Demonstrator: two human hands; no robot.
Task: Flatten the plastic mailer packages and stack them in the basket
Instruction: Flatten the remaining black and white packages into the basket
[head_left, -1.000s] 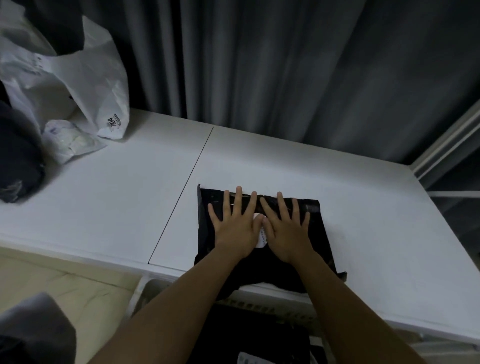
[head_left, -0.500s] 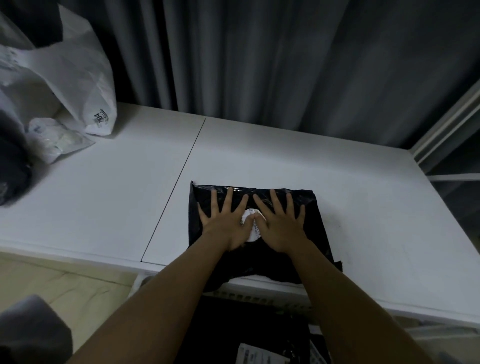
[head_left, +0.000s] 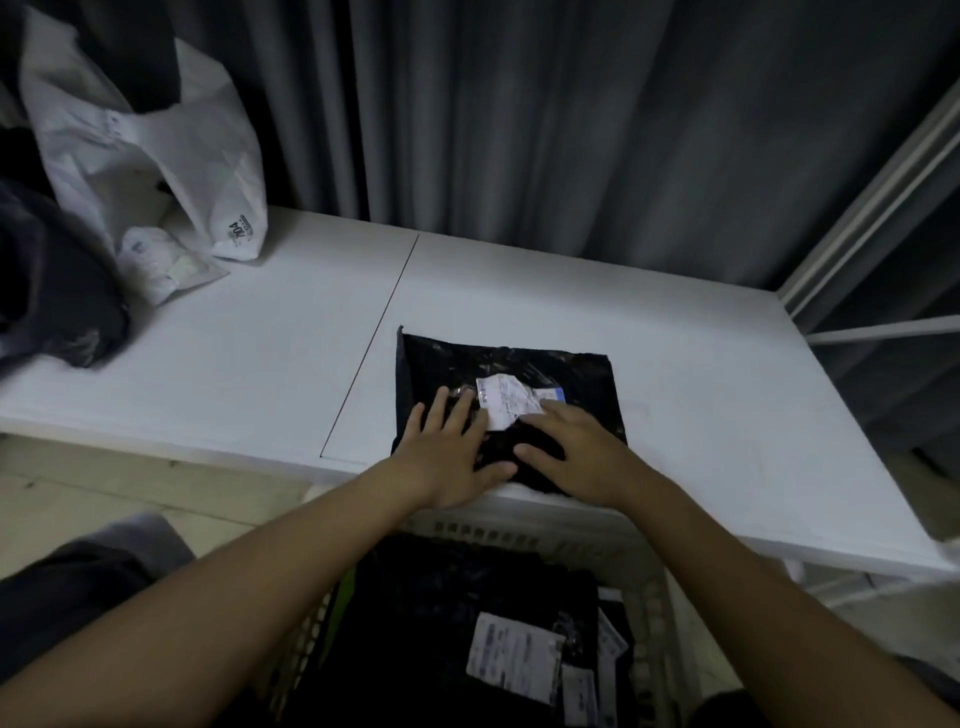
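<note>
White bags (head_left: 156, 156): far left on the table (head_left: 234, 374).
My left hand (head_left: 449, 457): fingers straight, flat on the black mailer (head_left: 576, 374).
Black mailer: lies at the table's near edge, white label (head_left: 506, 401) up.
My right hand (head_left: 582, 457): fingers relaxed, flat on the mailer.
Basket (head_left: 654, 597): below the table edge, holds dark mailers.

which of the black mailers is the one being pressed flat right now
The black mailer on the table, under the left hand and right hand; the others already lie in the basket.
</note>
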